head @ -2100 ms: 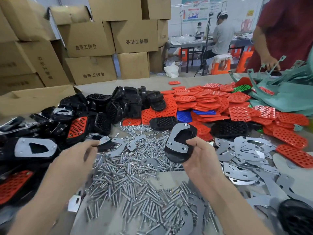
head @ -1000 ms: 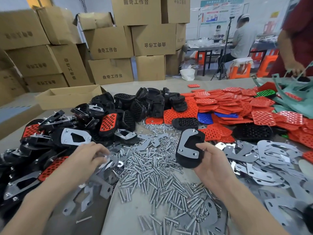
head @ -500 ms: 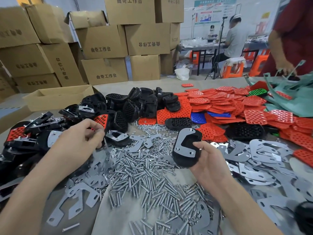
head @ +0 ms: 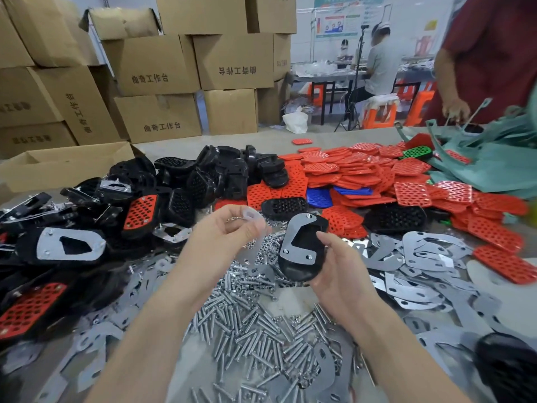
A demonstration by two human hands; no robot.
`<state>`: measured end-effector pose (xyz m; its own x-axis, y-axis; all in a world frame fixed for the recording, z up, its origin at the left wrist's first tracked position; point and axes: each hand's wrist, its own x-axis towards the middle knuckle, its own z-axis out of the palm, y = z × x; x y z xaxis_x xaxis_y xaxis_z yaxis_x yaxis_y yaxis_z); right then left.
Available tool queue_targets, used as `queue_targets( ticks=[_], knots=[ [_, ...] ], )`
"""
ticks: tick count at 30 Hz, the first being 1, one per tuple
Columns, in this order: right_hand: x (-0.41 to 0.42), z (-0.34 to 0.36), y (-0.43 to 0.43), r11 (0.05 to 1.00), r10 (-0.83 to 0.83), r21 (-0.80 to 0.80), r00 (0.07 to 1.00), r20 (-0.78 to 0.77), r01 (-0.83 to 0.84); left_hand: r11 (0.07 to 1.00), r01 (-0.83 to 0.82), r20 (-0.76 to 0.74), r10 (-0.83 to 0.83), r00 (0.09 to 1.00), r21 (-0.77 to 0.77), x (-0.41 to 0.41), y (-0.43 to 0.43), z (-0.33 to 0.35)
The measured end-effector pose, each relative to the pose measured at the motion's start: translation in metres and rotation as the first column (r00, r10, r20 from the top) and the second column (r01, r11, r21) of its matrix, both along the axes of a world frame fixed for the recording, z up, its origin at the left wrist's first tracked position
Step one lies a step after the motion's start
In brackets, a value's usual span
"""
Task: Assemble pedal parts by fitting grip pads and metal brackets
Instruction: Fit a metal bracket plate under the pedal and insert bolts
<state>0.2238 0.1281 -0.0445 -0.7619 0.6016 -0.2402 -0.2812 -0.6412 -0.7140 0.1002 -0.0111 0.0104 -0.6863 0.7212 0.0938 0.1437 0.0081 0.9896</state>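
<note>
Change since 0.5 s ago: left hand (head: 223, 242) has come up off the loose bracket heap at 9 o'clock and now sits just left of centre, fingertips pinching a small metal bracket (head: 258, 228). The bracket is motion-blurred, so its shape is unclear. It hangs just beside the pedal (head: 302, 269), at the pedal's 9 o'clock; contact cannot be told.

Right hand (head: 340, 271) unchanged: fingers curled under the black pedal, thumb on its right edge, holding it tilted at centre with the fitted metal plate (head: 290, 239) facing the camera.

Surroundings:
- Screws (head: 247, 324) heaped at 6 o'clock, below both hands.
- Flat plates (head: 430, 257) spread at 3 to 4 o'clock.
- Red grip pads (head: 377, 175) piled at 1 to 2 o'clock, with one blue pad (head: 319, 197) and one green pad (head: 417, 152) among them.
- Black pedal bodies (head: 189, 175) at 11 o'clock; finished pedals (head: 69, 245) at 9 o'clock.
- Cardboard boxes (head: 157, 68) stacked at 10 to 12 o'clock.
- Second person's hand (head: 454, 109) at 2 o'clock, above teal parts (head: 494, 164).

Obstruction: the left fingers cover the bracket's upper end.
</note>
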Motion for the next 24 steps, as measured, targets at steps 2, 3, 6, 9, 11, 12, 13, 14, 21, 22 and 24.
queue_targets(
  ticks=[2,3,6,9,11,12,13,14,21,22,24],
  knots=[
    [-0.002,0.002,-0.001,1.0,-0.006,0.012,1.0,0.01,0.005,0.999,0.008,0.053,-0.01,0.999,0.04,0.002,0.012,-0.005],
    [-0.003,0.003,-0.001,1.0,-0.007,0.017,1.0,0.014,0.007,0.997,0.017,0.1,-0.025,0.995,0.076,0.003,0.016,-0.008],
    [-0.004,0.002,-0.001,1.0,0.003,0.03,1.0,0.031,-0.004,0.989,-0.007,0.229,-0.027,0.973,0.145,0.006,0.025,-0.016],
    [-0.005,0.002,-0.001,1.0,0.004,0.029,0.999,0.054,-0.006,0.992,-0.063,0.298,0.028,0.954,0.109,0.005,0.024,-0.026],
    [-0.006,0.001,0.0,1.0,0.006,0.023,0.999,0.048,-0.007,0.994,-0.046,0.323,0.011,0.946,0.102,0.005,0.023,-0.03],
    [-0.006,0.002,-0.001,1.0,0.013,0.019,0.999,0.042,-0.014,0.993,-0.043,0.33,0.003,0.944,0.114,0.005,0.023,-0.032],
    [-0.006,0.002,-0.001,1.0,0.023,0.018,0.999,0.036,-0.024,0.989,-0.045,0.337,-0.004,0.942,0.138,0.005,0.023,-0.033],
    [-0.005,0.003,-0.002,0.999,0.032,0.019,0.999,0.032,-0.033,0.984,-0.053,0.346,-0.009,0.938,0.169,0.005,0.024,-0.034],
    [-0.004,0.002,-0.007,0.996,0.074,0.049,0.997,0.004,-0.074,0.979,-0.026,0.124,0.0,0.992,0.201,0.017,0.032,-0.038],
    [-0.005,0.001,-0.008,0.995,0.083,0.062,0.997,-0.001,-0.083,0.981,-0.038,0.101,0.018,0.995,0.192,0.019,0.033,-0.039],
    [-0.004,-0.001,-0.009,0.988,0.104,0.112,0.995,0.003,-0.103,0.982,-0.054,0.077,0.041,0.996,0.182,0.02,0.033,-0.039]
  ],
)
